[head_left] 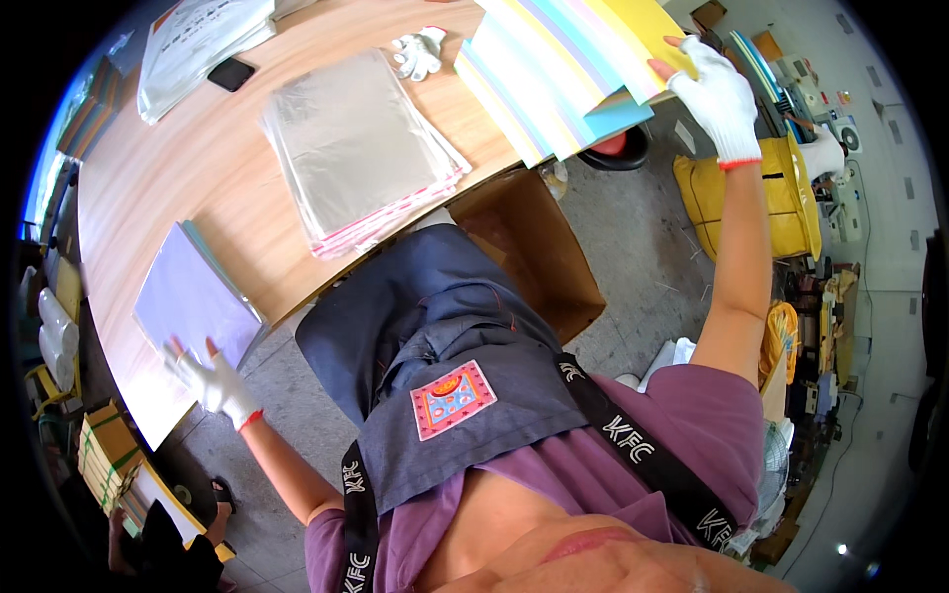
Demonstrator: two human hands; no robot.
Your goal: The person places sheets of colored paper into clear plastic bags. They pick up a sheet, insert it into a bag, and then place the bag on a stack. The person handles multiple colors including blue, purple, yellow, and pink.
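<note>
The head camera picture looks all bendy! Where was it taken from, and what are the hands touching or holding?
There's no robot here, just a person. A wide camera on their head looks down, and its lens bends straight edges.

The right hand, gloved in white, has its fingertips on top of a stack of coloured sheets. The left hand, gloved too, is open beside a purple pile; I can't tell if they touch.

Also on the wooden table lie see-through plastic sleeves, a crumpled glove and a dark phone-like thing.
</note>
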